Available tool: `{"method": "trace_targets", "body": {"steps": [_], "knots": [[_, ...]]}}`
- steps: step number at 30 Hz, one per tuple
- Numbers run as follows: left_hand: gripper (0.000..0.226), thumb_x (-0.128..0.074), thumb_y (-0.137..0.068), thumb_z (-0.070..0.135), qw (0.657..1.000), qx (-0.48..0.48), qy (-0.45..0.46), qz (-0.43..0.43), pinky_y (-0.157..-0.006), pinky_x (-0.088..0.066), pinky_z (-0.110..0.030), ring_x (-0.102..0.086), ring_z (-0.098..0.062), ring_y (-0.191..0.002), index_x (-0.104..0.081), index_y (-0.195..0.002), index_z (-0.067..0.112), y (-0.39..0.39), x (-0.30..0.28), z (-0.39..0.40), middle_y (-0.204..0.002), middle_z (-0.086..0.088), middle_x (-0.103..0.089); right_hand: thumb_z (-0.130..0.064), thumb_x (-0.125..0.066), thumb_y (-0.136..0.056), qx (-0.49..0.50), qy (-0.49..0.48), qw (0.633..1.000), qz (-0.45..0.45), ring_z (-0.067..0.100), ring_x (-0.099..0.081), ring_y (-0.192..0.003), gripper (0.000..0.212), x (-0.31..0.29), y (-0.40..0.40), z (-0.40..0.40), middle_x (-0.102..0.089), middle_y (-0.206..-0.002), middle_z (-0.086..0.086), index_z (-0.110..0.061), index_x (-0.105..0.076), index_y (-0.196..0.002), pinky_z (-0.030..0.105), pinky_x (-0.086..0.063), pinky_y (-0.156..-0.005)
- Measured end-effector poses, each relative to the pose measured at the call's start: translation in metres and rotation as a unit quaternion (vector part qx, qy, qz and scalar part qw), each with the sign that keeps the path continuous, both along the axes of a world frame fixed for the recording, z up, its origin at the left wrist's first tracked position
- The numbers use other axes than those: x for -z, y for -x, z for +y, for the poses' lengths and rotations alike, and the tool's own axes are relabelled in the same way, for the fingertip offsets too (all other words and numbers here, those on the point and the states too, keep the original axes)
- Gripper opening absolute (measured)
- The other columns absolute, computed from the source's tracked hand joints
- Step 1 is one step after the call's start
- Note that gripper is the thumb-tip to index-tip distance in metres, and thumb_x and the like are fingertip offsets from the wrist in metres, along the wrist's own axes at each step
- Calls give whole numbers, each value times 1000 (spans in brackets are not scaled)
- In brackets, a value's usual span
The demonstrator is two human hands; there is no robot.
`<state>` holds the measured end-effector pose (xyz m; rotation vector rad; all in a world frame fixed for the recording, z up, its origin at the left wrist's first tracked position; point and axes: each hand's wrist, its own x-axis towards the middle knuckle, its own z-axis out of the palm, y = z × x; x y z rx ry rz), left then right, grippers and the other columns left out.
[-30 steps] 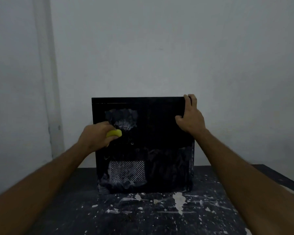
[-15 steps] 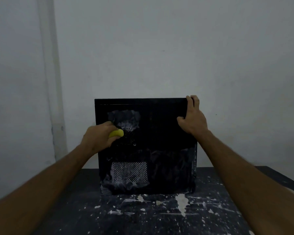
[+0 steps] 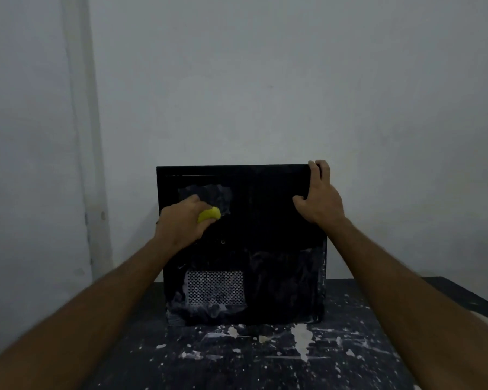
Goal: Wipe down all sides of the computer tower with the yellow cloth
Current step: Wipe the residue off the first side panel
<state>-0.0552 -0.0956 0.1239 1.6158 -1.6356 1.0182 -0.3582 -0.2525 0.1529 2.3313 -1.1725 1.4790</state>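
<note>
A black computer tower [image 3: 265, 235] stands upright on a dark table, its broad side panel facing me, with a perforated vent low on the left and pale smears. My left hand [image 3: 181, 223] grips a bunched yellow cloth [image 3: 209, 214] and presses it against the upper left of the panel, beside a pale smeared patch. My right hand [image 3: 320, 198] grips the tower's upper right corner, fingers curled over the top edge and thumb on the panel.
The dark table [image 3: 265, 358] is speckled with white paint splashes in front of the tower. A plain pale wall [image 3: 265, 80] rises close behind, with a vertical pipe or trim [image 3: 82, 136] at the left.
My left hand with the cloth has shifted slightly up along the panel toward the smeared patch. My right hand keeps its hold on the top right corner.
</note>
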Motion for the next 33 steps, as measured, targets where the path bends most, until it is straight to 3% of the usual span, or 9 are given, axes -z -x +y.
{"method": "trace_targets", "body": {"steps": [2, 6, 13, 17, 20, 24, 27, 31, 33], "knots": [[47, -51, -88, 64, 997, -1, -38, -65, -61, -55, -38, -70, -25, -82, -76, -107, 29, 9, 3, -5, -100, 4, -65, -32, -68, -83, 0, -1, 1000, -1, 33, -59, -81, 86, 0, 1, 0, -10, -161, -2, -13, -23, -155, 41, -54, -67], [35, -65, -93, 57, 998, 5, 52, 39, -60, -54, -35, -68, -22, -80, -78, -108, 29, 9, 2, -9, -96, 4, -65, -33, -68, -84, -1, -3, 1000, 2, 35, -61, -84, 87, 0, 0, -1, -9, -161, -2, -14, -22, -155, 41, -53, -68], [33, -67, -92, 56, 999, 18, 46, 22, -57, -53, -35, -67, -22, -76, -77, -107, 28, 23, 0, -17, -95, 5, -65, -33, -67, -84, 1, -7, 1000, 3, 31, -56, -80, 87, 0, 0, 0, -8, -162, -2, -14, -21, -155, 35, -44, -67], [46, -51, -93, 66, 999, 22, -21, -41, -61, -56, -39, -69, -21, -81, -76, -107, 30, 33, 0, -21, -99, 7, -65, -33, -66, -84, 0, -3, 1000, 3, 27, -50, -76, 87, 0, 1, 0, -8, -163, -1, -14, -21, -156, 34, -43, -66], [36, -62, -95, 59, 993, 22, 84, 80, -59, -54, -35, -68, -20, -79, -77, -106, 28, 33, -1, -24, -96, 6, -65, -33, -66, -84, 0, -5, 1000, 5, 26, -51, -77, 87, 0, 0, 0, -8, -163, -2, -15, -21, -156, 34, -43, -66], [41, -59, -95, 61, 999, 29, 30, 30, -60, -53, -36, -68, -21, -79, -77, -104, 26, 40, 1, -25, -95, 5, -66, -34, -66, -84, 2, -4, 1000, 6, 28, -54, -77, 87, 0, 2, 0, -7, -163, -2, -16, -21, -156, 34, -44, -65], [39, -60, -97, 58, 983, 3, 90, 160, -64, -52, -37, -67, -25, -80, -72, -94, 21, 43, -4, -22, -93, 2, -66, -34, -66, -84, 2, -8, 1000, 4, 28, -55, -78, 87, 0, 0, 1, -7, -163, -3, -15, -21, -156, 34, -45, -65], [39, -59, -98, 56, 994, 4, 52, 96, -61, -52, -37, -68, -24, -77, -69, -93, 19, 55, 7, -27, -88, 1, -66, -34, -66, -84, 2, -5, 1000, 3, 28, -56, -78, 86, 1, 1, 2, -7, -162, -4, -14, -22, -156, 35, -47, -66], [40, -58, -98, 57, 980, 3, 79, 185, -63, -51, -36, -68, -25, -77, -67, -88, 19, 53, 0, -24, -86, 1, -67, -34, -66, -84, 4, -1, 1000, 6, 30, -58, -77, 85, 0, 2, 1, -8, -161, -4, -14, -22, -155, 36, -49, -66]]}}
